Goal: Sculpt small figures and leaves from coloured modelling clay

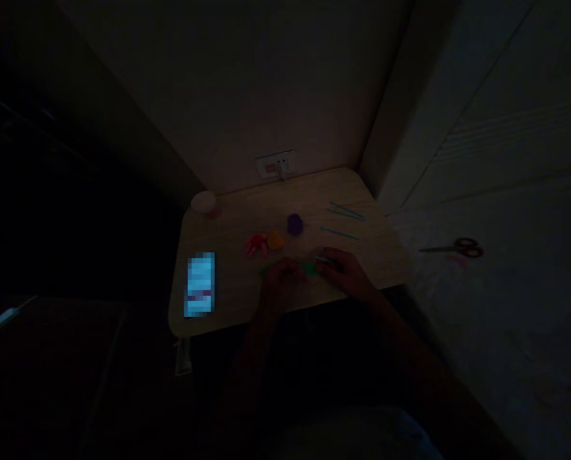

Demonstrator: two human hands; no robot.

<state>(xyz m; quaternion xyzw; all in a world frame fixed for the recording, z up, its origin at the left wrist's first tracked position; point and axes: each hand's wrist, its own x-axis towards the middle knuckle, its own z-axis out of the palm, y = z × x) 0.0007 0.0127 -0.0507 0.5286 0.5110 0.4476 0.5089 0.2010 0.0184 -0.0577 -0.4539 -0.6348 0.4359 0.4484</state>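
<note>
The scene is very dark. My left hand point(280, 278) and my right hand point(343, 271) rest close together on the small wooden table point(247, 217) near its front edge. Between them lies a green piece point(307, 268), soft-looking, which both hands touch with curled fingers. A thin teal stick point(322, 259) pokes out by my right hand's fingers. Just beyond the hands lie a red lump point(256, 244), an orange lump point(275, 240) and a purple lump point(295, 223).
A lit phone point(200, 284) lies at the table's left front. A pale round tub point(205, 203) stands at the back left. Teal sticks point(345, 211) lie at the back right. Scissors with red handles point(458, 248) lie on the pale surface right. A wall socket point(274, 165) sits behind.
</note>
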